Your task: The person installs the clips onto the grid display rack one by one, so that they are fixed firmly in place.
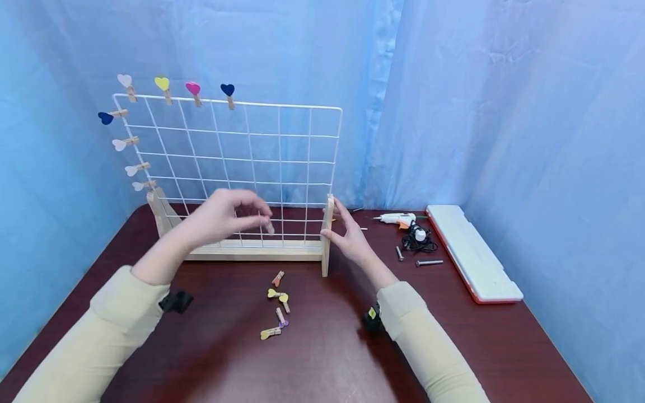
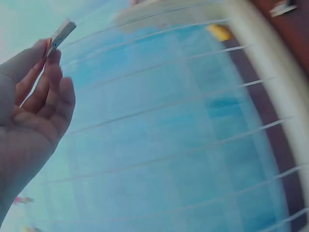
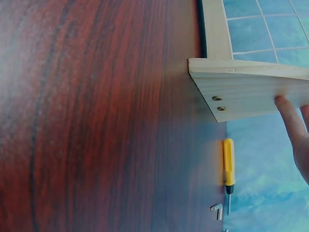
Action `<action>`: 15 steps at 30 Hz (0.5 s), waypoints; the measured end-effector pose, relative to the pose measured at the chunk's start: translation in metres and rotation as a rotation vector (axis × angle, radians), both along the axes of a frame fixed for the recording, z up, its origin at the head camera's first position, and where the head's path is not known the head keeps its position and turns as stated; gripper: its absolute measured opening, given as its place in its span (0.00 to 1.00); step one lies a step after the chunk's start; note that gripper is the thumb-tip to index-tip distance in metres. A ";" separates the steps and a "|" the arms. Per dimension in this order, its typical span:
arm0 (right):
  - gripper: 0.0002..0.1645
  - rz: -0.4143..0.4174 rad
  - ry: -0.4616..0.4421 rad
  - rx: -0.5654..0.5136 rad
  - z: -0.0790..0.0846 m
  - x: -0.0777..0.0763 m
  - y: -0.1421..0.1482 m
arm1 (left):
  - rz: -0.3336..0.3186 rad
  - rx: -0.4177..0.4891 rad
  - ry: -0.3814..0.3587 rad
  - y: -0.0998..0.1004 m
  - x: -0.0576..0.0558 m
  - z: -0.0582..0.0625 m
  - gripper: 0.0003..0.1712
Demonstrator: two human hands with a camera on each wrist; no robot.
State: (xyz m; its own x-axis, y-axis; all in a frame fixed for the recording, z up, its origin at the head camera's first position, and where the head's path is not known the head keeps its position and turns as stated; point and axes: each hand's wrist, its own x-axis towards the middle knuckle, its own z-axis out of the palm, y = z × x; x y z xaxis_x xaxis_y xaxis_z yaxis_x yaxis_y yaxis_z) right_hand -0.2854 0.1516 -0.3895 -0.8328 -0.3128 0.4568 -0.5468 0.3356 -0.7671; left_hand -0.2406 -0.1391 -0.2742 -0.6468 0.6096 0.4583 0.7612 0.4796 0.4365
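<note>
My left hand (image 1: pixel 224 215) pinches a small wooden clothespin (image 2: pixel 62 36) between thumb and fingertips, in front of a white wire grid (image 1: pixel 279 134). In the left wrist view an orange bit shows at the pinched end. My right hand (image 1: pixel 350 238) touches the right wooden side post (image 1: pixel 327 254) of the grid's stand, fingers spread and fairly straight. Heart-topped clothespins, such as a pink one (image 1: pixel 194 89) and a dark blue one (image 1: pixel 228 92), are clipped along the grid's top and left edges. Several loose clothespins (image 1: pixel 272 333) lie on the table before the stand.
On the right of the dark red table (image 1: pixel 322 369) lie a white glue gun (image 1: pixel 398 219) with a black cord, two bolts (image 1: pixel 429 262) and a white case (image 1: pixel 473 252) with a red base. A yellow-handled screwdriver (image 3: pixel 229 162) lies behind the stand. Blue curtains surround the table.
</note>
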 end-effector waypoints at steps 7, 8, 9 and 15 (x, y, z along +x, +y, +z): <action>0.46 -0.033 -0.006 0.021 -0.001 -0.001 0.006 | 0.161 0.197 0.331 0.015 -0.014 0.083 0.08; 0.46 -0.034 -0.007 0.022 -0.001 -0.001 0.006 | 0.183 0.224 0.365 0.016 -0.018 0.093 0.08; 0.46 -0.032 -0.006 0.022 -0.001 -0.002 0.007 | 0.203 0.242 0.398 0.017 -0.021 0.103 0.08; 0.46 -0.020 -0.002 0.023 0.000 -0.002 0.008 | 0.339 0.207 0.487 0.022 -0.035 0.139 0.12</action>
State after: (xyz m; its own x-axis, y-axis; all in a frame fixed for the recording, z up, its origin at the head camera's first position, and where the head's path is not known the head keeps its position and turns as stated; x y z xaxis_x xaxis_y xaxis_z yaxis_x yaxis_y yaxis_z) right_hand -0.2877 0.1594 -0.3897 -0.8401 -0.3063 0.4476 -0.5379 0.3642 -0.7603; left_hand -0.2758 -0.1171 -0.1355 -0.4756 0.2739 0.8359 0.7165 0.6719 0.1876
